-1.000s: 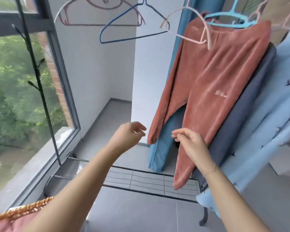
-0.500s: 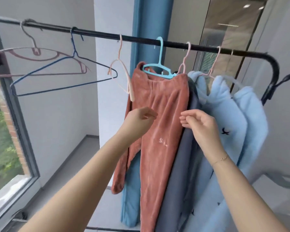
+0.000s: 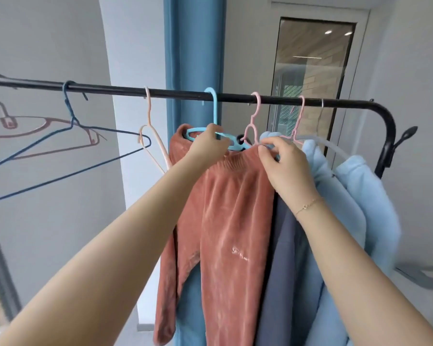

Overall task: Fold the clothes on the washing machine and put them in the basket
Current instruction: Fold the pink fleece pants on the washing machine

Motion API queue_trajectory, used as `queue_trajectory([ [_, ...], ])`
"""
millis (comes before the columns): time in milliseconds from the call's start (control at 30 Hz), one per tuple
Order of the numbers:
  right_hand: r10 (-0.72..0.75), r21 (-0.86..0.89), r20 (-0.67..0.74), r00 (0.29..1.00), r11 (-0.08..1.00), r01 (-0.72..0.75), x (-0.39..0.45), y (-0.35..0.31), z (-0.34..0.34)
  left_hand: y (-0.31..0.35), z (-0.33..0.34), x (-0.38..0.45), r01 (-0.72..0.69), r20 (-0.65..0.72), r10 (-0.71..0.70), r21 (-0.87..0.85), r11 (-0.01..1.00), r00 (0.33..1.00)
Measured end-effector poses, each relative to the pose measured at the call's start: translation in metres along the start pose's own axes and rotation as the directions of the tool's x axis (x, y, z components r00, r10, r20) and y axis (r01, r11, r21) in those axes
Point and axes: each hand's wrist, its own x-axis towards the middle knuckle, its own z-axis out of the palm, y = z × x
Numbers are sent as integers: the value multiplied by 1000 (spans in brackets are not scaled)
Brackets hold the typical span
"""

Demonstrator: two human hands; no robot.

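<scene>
Rust-red velvet trousers (image 3: 220,233) hang from a light-blue hanger (image 3: 214,113) on a black clothes rail (image 3: 125,91). My left hand (image 3: 208,146) grips the hanger's bar at the waistband's left side. My right hand (image 3: 285,161) pinches the waistband's right end where it meets the hanger. Neither the basket nor the washing machine is in view.
Behind the trousers hang a dark grey-blue garment (image 3: 283,270) and pale blue fleece clothes (image 3: 360,196) on pink hangers (image 3: 254,121). Empty hangers, one dark blue (image 3: 70,146) and one pale pink (image 3: 150,141), hang to the left. A blue curtain (image 3: 195,51) and a glass door (image 3: 310,71) lie beyond.
The view tilted up from the floor to the rail. Both hands rose from the trouser legs to the waistband and closed on the hanger and the fabric.
</scene>
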Motion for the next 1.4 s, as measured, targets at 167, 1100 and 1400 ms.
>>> queue_trajectory([
  [167, 39, 95, 149, 988, 994, -54, 10, 11, 5, -7, 10, 17, -191, 80, 183, 117, 974, 980],
  [1100, 36, 326, 32, 999, 944, -45, -86, 10, 45, -15, 4, -12, -112, -133, 78, -276, 954, 988],
  [1400, 156, 511, 106, 982, 838, -188, -100, 1, 64, -133, 14, -70, 282, 97, -268, -177, 943, 958],
])
